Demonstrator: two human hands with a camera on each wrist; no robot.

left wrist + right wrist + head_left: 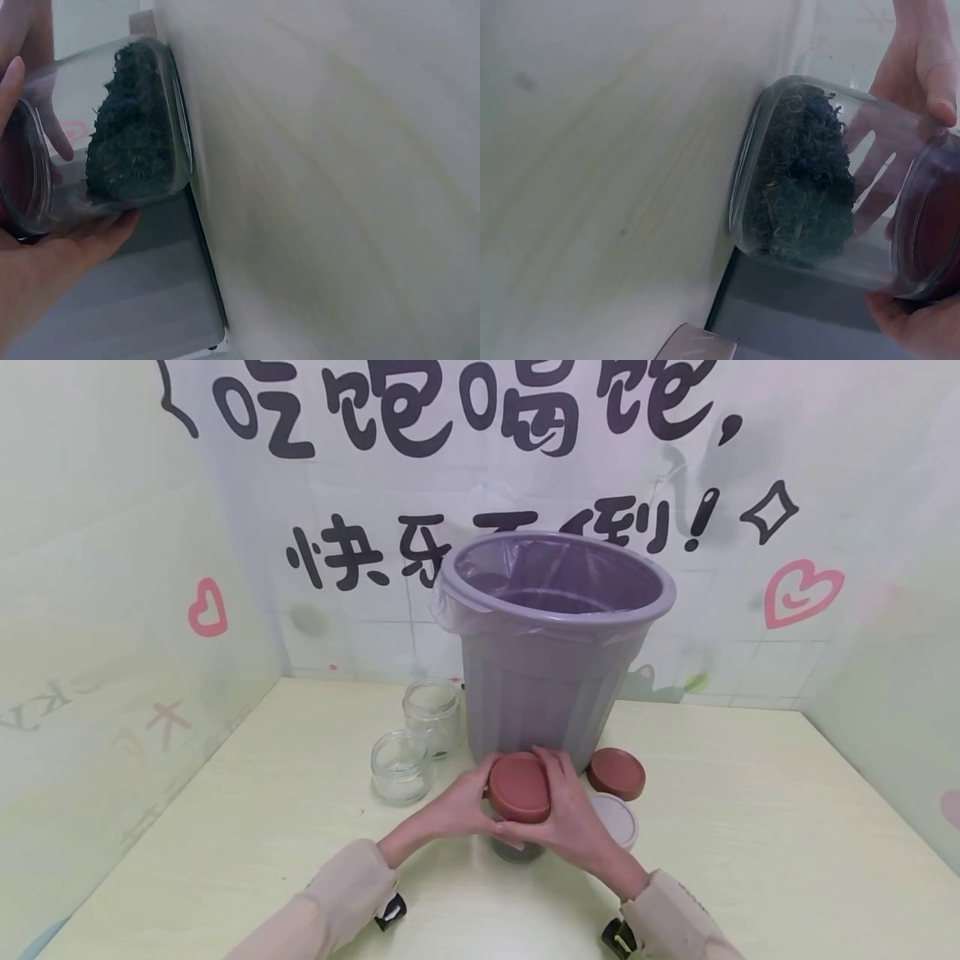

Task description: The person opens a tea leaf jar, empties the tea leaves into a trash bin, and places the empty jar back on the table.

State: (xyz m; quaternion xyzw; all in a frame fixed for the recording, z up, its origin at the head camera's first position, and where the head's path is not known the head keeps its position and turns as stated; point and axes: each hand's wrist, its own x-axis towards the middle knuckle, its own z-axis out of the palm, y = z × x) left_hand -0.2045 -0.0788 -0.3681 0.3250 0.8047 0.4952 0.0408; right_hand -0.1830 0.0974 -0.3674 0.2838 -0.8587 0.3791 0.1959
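A clear glass jar (870, 180) stands on the table, part filled with dark, curly dried leaves (799, 180) that look like tea. A round red lid (519, 785) sits on its top. My left hand (463, 803) grips the jar from the left, its fingers spread along the glass and its thumb up by the lid. From the right, my right hand (566, 818) curls round the lid's edge, with its thumb on the near side. In the left wrist view the same jar (75, 90) shows between both hands. Whether the lid is tight or loose I cannot tell.
Just behind the hands stands a grey-purple bin (551, 677) with a clear plastic liner. Two clear glass jars without lids, a shorter jar (401, 768) and a taller jar (432, 714), are to its left. A second red lid (617, 774) and a white lid (617, 820) lie at right.
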